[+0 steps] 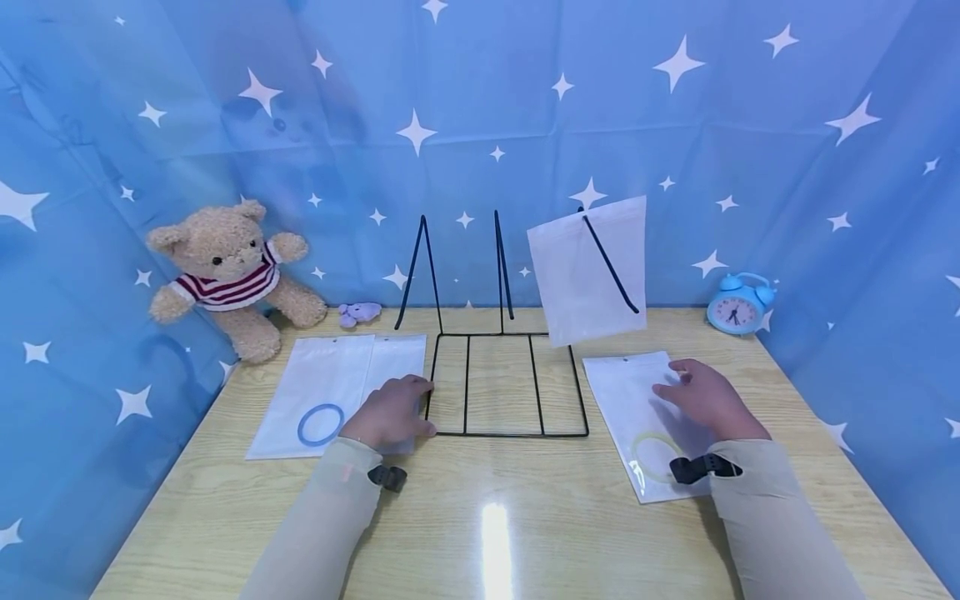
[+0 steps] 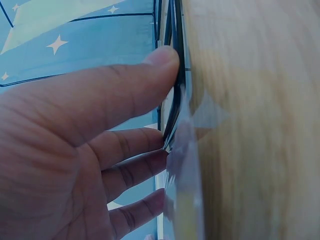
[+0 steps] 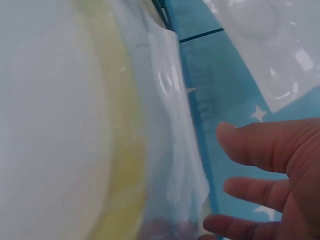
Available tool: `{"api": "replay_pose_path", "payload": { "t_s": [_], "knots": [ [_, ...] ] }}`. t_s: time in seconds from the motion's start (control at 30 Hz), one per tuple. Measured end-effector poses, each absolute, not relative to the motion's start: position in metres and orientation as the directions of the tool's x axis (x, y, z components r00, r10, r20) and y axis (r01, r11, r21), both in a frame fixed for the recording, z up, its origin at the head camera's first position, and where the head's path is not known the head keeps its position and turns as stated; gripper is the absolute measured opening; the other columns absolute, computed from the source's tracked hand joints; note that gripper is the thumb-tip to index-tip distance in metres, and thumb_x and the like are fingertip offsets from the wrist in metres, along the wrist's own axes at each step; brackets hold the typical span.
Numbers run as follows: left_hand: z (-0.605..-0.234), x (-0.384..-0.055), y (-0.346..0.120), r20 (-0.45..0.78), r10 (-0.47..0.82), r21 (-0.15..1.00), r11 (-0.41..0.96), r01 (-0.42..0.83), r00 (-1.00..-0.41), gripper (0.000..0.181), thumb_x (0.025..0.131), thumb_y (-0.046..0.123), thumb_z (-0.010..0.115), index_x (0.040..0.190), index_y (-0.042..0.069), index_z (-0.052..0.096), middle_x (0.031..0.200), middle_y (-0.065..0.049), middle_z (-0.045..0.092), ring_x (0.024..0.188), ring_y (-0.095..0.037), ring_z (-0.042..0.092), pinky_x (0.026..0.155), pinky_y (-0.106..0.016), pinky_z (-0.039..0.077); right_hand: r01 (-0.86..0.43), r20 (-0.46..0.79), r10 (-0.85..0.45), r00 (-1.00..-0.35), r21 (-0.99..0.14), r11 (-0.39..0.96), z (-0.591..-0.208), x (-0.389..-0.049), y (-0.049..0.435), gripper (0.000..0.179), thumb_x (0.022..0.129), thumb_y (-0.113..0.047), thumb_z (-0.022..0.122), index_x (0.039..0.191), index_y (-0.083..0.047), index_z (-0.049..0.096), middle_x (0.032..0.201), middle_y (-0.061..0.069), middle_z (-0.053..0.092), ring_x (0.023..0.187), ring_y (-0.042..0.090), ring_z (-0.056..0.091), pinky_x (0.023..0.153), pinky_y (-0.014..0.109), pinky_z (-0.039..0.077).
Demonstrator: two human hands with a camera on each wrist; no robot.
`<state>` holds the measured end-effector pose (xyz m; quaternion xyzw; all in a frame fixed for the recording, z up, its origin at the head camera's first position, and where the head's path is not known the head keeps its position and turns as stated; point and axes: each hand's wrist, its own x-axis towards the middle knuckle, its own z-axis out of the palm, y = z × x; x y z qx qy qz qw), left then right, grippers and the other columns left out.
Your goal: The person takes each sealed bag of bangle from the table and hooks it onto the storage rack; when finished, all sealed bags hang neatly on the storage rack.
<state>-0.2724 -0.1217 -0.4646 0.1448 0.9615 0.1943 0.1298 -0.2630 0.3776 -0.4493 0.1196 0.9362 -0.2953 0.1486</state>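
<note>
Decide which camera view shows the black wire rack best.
The head view shows the black wire rack most completely, base and three prongs together. Left wrist: only parts of it, close to the left hand. Right wrist: only short dark pieces near the top.

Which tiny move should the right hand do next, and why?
Probably a gentle pinch on the yellow-ring bag: the right hand is at its edge, thumb and fingers apart, and the left hook on the rack is bare.
</note>
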Motion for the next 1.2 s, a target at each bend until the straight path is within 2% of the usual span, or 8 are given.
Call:
{"api": "replay_pose_path", "payload": {
  "t_s": [0.23,0.43,0.57,0.77,0.93,1.0,1.13,1.2],
  "knots": [
    [-0.465,-0.272,-0.122,-0.190,0.327,0.417,0.880,0.226,-0.926,0.079,0.087,0.033,0.087,0.155,0.010,0.054,0.160,-0.013,0.050,0.146,-0.040,0.048,0.115,-0.065,0.041,0.318,-0.327,0.168,-0.930,-0.489,0.812,-0.456,-0.262,0.378,0.090,0.099,-0.039,0.071,0.161,0.008,0.026,0.156,0.043,0.031,0.137,0.059,0.040,0.108,0.071,0.043],
    [-0.467,-0.275,-0.123,-0.184,0.326,0.422,0.878,0.225,-0.927,0.079,0.087,0.033,0.087,0.155,0.011,0.054,0.160,-0.013,0.050,0.146,-0.039,0.048,0.115,-0.060,0.044,0.361,-0.329,0.216,-0.920,-0.491,0.793,-0.457,-0.261,0.379,0.098,0.094,-0.033,0.077,0.163,0.006,0.020,0.155,0.047,0.024,0.133,0.061,0.039,0.104,0.073,0.044],
    [-0.468,-0.275,-0.123,-0.185,0.328,0.422,0.878,0.226,-0.927,0.079,0.087,0.032,0.088,0.155,0.010,0.054,0.160,-0.013,0.050,0.146,-0.039,0.048,0.115,-0.059,0.044,0.332,-0.314,0.190,-0.930,-0.499,0.800,-0.457,-0.261,0.379,0.097,0.094,-0.028,0.077,0.164,0.005,0.018,0.155,0.045,0.028,0.136,0.062,0.038,0.106,0.074,0.041],
    [-0.464,-0.273,-0.121,-0.192,0.317,0.429,0.878,0.211,-0.929,0.078,0.087,0.030,0.088,0.155,0.011,0.055,0.160,-0.013,0.050,0.147,-0.039,0.047,0.116,-0.062,0.042,0.321,-0.318,0.173,-0.932,-0.506,0.800,-0.458,-0.263,0.379,0.082,0.096,-0.017,0.068,0.163,0.002,0.025,0.158,0.040,0.032,0.136,0.059,0.040,0.108,0.075,0.039],
    [-0.463,-0.272,-0.120,-0.191,0.315,0.430,0.878,0.210,-0.929,0.077,0.087,0.030,0.088,0.154,0.011,0.055,0.160,-0.013,0.050,0.147,-0.039,0.047,0.116,-0.063,0.041,0.273,-0.240,0.159,-0.958,-0.580,0.768,-0.458,-0.265,0.382,0.064,0.102,-0.014,0.057,0.160,0.001,0.033,0.156,0.039,0.036,0.133,0.055,0.043,0.107,0.073,0.041],
    [-0.463,-0.272,-0.120,-0.191,0.317,0.430,0.878,0.211,-0.929,0.077,0.087,0.030,0.088,0.154,0.011,0.055,0.160,-0.013,0.050,0.147,-0.039,0.047,0.116,-0.063,0.041,0.230,-0.196,0.137,-0.971,-0.602,0.765,-0.457,-0.265,0.383,0.062,0.101,-0.010,0.055,0.160,0.001,0.035,0.158,0.039,0.034,0.133,0.054,0.043,0.106,0.071,0.041],
    [-0.463,-0.272,-0.120,-0.194,0.313,0.425,0.881,0.208,-0.930,0.078,0.087,0.030,0.088,0.155,0.012,0.055,0.160,-0.012,0.050,0.147,-0.039,0.047,0.116,-0.063,0.041,0.214,-0.202,0.105,-0.974,-0.656,0.724,-0.449,-0.263,0.383,0.073,0.096,-0.001,0.050,0.166,-0.005,0.028,0.168,0.036,0.016,0.139,0.055,0.033,0.110,0.073,0.035],
    [-0.464,-0.272,-0.120,-0.197,0.311,0.422,0.883,0.206,-0.930,0.078,0.087,0.031,0.088,0.155,0.012,0.054,0.160,-0.012,0.050,0.147,-0.039,0.047,0.116,-0.064,0.040,0.229,-0.219,0.106,-0.970,-0.671,0.705,-0.445,-0.262,0.382,0.077,0.095,0.001,0.049,0.168,-0.008,0.025,0.171,0.034,0.008,0.141,0.055,0.030,0.108,0.071,0.037]
  ]
}}
